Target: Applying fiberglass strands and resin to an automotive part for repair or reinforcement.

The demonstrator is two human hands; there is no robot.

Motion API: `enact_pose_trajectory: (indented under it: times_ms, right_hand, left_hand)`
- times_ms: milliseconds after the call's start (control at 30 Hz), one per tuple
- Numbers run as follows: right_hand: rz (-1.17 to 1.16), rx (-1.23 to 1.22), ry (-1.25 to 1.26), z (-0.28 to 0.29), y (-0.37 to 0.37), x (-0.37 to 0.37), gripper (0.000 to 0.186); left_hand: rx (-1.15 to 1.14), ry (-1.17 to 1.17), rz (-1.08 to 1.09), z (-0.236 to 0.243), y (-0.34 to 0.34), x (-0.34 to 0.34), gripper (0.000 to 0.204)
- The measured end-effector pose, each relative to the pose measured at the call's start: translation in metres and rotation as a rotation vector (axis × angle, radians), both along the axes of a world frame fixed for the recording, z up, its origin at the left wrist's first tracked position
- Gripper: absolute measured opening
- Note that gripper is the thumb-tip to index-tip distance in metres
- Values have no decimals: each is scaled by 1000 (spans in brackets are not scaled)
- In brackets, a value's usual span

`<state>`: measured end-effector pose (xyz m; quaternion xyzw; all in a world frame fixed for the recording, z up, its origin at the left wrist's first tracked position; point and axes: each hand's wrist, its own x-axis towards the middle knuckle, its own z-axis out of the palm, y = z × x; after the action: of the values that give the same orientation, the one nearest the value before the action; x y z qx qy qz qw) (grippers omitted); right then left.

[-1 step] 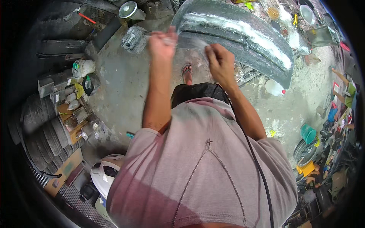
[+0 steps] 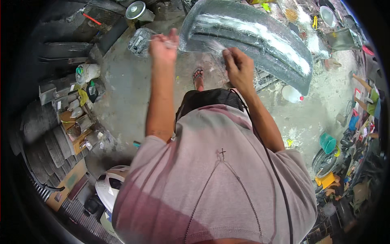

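A wisp of white fibre strands (image 2: 217, 46) is pinched between the thumb and fingers of my right hand (image 2: 240, 67), its loose ends fanning out to the left. My left hand (image 2: 163, 46) is raised opposite, blurred by motion, with fingers curled round another pale wisp and one finger sticking up. Beyond both hands lies a long curved grey panel (image 2: 302, 79), shaped like a car bumper, with white fibres spread along its length. My right hand is just short of the panel's near edge, apart from it.
Left of my left hand sits a plastic-wrapped bundle (image 2: 140, 42), with a lidded metal pot (image 2: 136, 11) behind it. A white bucket (image 2: 90, 72) and stacked dark panels line the left. A white jug (image 2: 291, 94) and green bucket (image 2: 327, 143) stand on the right. A person's arm (image 2: 362, 82) shows far right.
My left hand has moved left, away from my right hand. The wisp in my right hand now fans out more clearly.
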<state>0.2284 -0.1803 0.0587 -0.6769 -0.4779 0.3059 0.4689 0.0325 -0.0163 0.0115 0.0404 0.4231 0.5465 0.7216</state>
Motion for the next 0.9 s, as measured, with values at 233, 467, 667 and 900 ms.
enact_pose_trajectory:
  times_ms: [233,467,667,900]
  right_hand:
    - [-72,-24,513,-25,17,10,25]
    - [-64,12,-231,-45,48,-33,17]
    - [-34,90,-292,-46,59,-44,8]
    - [-148,-124,-170,-36,43,4,23]
  left_hand:
    - [194,-110,-456,5,-35,40,41]
    - [-164,-105,-353,-13,-39,92,28]
    - [-220,-105,-315,-45,-10,83,21]
    - [-81,-195,108,-77,83,-48,22]
